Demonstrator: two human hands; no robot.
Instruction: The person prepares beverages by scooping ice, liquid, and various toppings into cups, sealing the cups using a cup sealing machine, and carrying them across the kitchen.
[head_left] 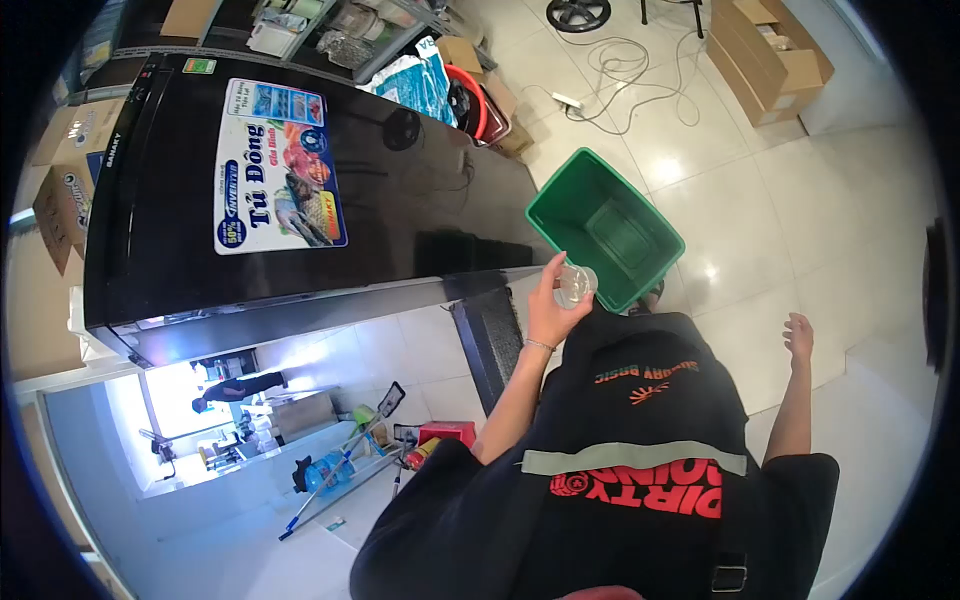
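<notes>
My left hand (556, 306) holds a small clear round cup (576, 287) between thumb and fingers. In the view, the cup overlaps the near left rim of a green rectangular bin (668, 256); whether it touches the rim I cannot tell. Some glare inside the cup makes its contents hard to make out. The bin stands on the tiled floor in front of my black apron (640, 360). My right hand (798, 338) hangs off to the right, holding nothing, its fingers loosely bent and apart.
A black chest freezer (390, 190) with a large sticker stands left of the bin. Cardboard boxes (770, 65) and a loose cable (625, 75) lie ahead on the floor. Mops (340, 465) lean at lower left. A person (240, 388) is in the room beyond.
</notes>
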